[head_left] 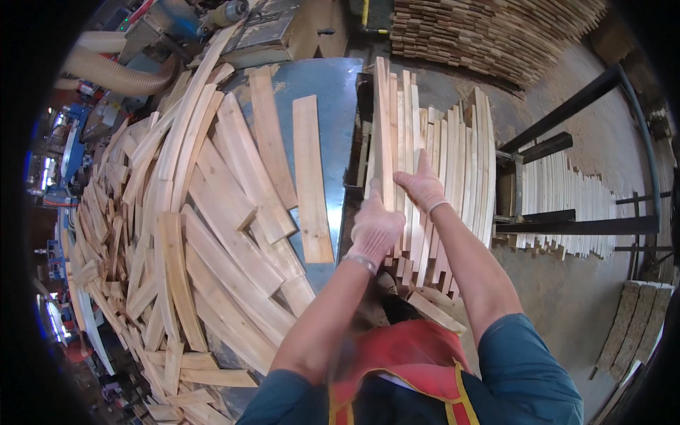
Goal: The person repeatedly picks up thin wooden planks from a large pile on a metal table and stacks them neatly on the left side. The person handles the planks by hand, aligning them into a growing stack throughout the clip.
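Note:
My left hand (375, 230), in a pale knitted glove, is closed around the near part of a long wooden board (383, 131) at the left side of a stack. That board stands on edge and points away from me. My right hand (423, 190), gloved the same way, lies over the stacked wooden boards (453, 163) just right of it. Its thumb is spread to the left and a finger stretches forward; the other fingers are partly hidden. The stacked boards sit side by side with their near ends uneven.
A blue metal table (340, 85) on the left carries many loose boards (312, 177) in a wide heap. Dark metal rack arms (581, 227) jut out at right, near another board pile (567, 198). Tall stacked lumber (482, 35) stands behind. A ribbed hose (124, 71) hangs far left.

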Demonstrator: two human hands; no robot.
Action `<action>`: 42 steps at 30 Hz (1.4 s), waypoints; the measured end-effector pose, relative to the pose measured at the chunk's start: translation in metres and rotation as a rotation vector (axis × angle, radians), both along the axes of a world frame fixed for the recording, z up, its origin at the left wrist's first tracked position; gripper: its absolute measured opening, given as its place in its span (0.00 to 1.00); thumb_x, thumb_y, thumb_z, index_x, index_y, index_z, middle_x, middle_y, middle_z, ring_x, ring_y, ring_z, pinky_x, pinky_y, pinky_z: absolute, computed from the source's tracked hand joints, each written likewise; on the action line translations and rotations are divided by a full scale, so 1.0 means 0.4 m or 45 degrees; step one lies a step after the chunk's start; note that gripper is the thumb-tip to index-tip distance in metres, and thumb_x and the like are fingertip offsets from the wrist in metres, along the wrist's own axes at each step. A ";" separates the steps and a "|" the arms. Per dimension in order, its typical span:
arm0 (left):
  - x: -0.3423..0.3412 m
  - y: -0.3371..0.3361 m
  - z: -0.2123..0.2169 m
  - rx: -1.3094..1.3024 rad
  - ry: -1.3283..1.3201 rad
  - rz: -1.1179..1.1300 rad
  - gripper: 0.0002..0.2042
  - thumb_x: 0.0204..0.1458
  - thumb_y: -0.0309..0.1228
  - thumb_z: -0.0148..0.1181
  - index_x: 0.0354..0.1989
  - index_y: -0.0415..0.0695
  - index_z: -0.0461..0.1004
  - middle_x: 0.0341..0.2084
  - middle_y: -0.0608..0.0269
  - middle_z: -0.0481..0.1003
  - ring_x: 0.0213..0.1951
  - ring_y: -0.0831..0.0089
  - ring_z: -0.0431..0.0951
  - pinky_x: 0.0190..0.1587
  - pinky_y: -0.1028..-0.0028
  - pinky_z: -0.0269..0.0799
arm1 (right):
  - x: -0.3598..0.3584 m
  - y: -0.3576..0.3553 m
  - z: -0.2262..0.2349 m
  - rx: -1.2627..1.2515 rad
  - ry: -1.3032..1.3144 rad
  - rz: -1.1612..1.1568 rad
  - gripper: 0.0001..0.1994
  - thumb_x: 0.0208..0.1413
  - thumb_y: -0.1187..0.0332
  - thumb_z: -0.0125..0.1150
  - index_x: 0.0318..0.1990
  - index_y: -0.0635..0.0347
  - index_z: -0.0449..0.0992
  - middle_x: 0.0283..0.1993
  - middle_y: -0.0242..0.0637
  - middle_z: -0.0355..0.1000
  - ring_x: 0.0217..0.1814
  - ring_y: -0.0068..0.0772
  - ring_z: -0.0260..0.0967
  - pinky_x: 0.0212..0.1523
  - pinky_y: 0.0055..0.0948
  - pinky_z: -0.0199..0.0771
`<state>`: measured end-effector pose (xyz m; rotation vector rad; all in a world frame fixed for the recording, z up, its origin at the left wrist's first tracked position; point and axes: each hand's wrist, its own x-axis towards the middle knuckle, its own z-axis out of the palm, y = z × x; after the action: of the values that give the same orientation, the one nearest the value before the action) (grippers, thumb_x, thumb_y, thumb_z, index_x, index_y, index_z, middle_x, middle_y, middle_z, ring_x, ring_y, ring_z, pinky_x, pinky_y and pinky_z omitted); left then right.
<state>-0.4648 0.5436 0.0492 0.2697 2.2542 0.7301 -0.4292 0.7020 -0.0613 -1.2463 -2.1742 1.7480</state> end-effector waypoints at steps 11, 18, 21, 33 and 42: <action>0.147 -0.403 0.126 -0.116 1.198 -0.152 0.42 0.44 0.30 0.70 0.74 0.46 0.64 0.55 0.45 0.74 0.53 0.45 0.75 0.56 0.48 0.68 | 0.066 -0.007 0.042 -0.256 0.296 0.153 0.38 0.62 0.68 0.69 0.76 0.71 0.59 0.63 0.44 0.71 0.61 0.37 0.72 0.67 0.29 0.72; 0.268 -0.640 0.150 -0.258 1.215 0.040 0.42 0.46 0.36 0.70 0.75 0.48 0.64 0.58 0.43 0.73 0.53 0.46 0.77 0.55 0.47 0.69 | 0.154 -0.485 0.398 -0.902 0.305 0.953 0.46 0.60 0.49 0.73 0.78 0.66 0.60 0.67 0.40 0.73 0.68 0.33 0.69 0.70 0.34 0.68; 0.346 -0.726 0.185 -0.266 1.132 0.199 0.41 0.47 0.37 0.70 0.74 0.46 0.66 0.58 0.43 0.73 0.54 0.45 0.77 0.55 0.48 0.70 | 0.193 -0.677 0.408 -1.187 0.262 1.060 0.37 0.61 0.54 0.73 0.72 0.65 0.68 0.61 0.36 0.76 0.61 0.29 0.72 0.62 0.32 0.73; 0.869 -1.324 0.150 -0.331 0.876 0.864 0.42 0.51 0.48 0.71 0.73 0.41 0.65 0.64 0.46 0.70 0.65 0.47 0.71 0.67 0.54 0.66 | 0.439 -1.157 0.351 -0.756 -0.207 1.408 0.18 0.57 0.59 0.76 0.43 0.64 0.78 0.32 0.34 0.74 0.31 0.23 0.69 0.29 0.28 0.69; 1.065 -1.502 0.075 -0.549 0.462 1.313 0.42 0.53 0.49 0.68 0.75 0.46 0.63 0.73 0.51 0.63 0.72 0.53 0.63 0.73 0.56 0.59 | -0.072 -1.518 0.718 -0.077 0.513 1.781 0.22 0.64 0.54 0.66 0.49 0.70 0.81 0.37 0.40 0.80 0.36 0.33 0.80 0.42 0.35 0.84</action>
<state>-0.0387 -0.0574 0.0792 -1.1226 2.7675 0.6740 -0.4578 0.0948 0.2259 0.9299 -2.8054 2.0062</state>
